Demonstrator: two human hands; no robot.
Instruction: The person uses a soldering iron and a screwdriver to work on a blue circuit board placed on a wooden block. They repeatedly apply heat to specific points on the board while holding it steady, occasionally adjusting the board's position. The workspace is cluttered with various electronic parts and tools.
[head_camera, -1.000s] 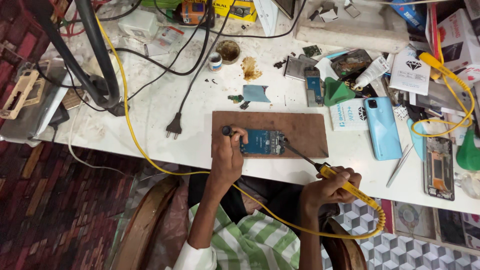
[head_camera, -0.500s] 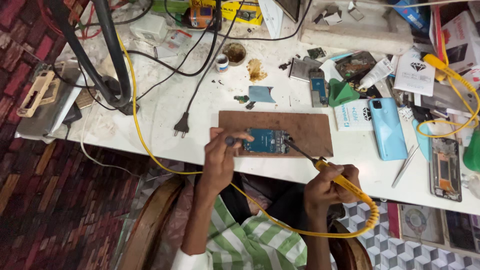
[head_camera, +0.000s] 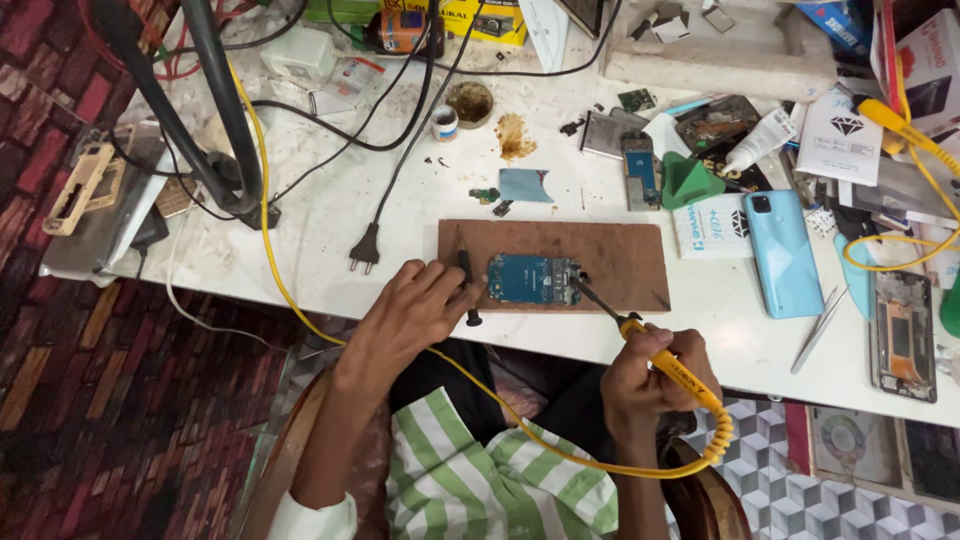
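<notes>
Nearest, the right hand (head_camera: 650, 375) has its grip wrapped tight round the yellow-handled soldering iron (head_camera: 668, 370), whose long axis runs from near right up to far left, its dark metal tip (head_camera: 585, 292) pointing at the right end of the small blue rectangular circuit board (head_camera: 533, 278). A yellow cord (head_camera: 560, 455) loops from the handle across the lap. The left hand (head_camera: 415, 315) pinches a thin black stick-like tool (head_camera: 467, 290), held nearly upright just left of the board. The board lies lengthwise left to right on a brown wooden work board (head_camera: 620, 250) at the near edge of the white tabletop (head_camera: 300, 230). Right of it lie a light blue phone (head_camera: 783, 255), metal tweezers (head_camera: 818, 330) and an opened phone frame (head_camera: 903, 335). Farther off sit a black plug (head_camera: 364, 248), a green wedge (head_camera: 688, 180) and a small round tin (head_camera: 469, 102).
</notes>
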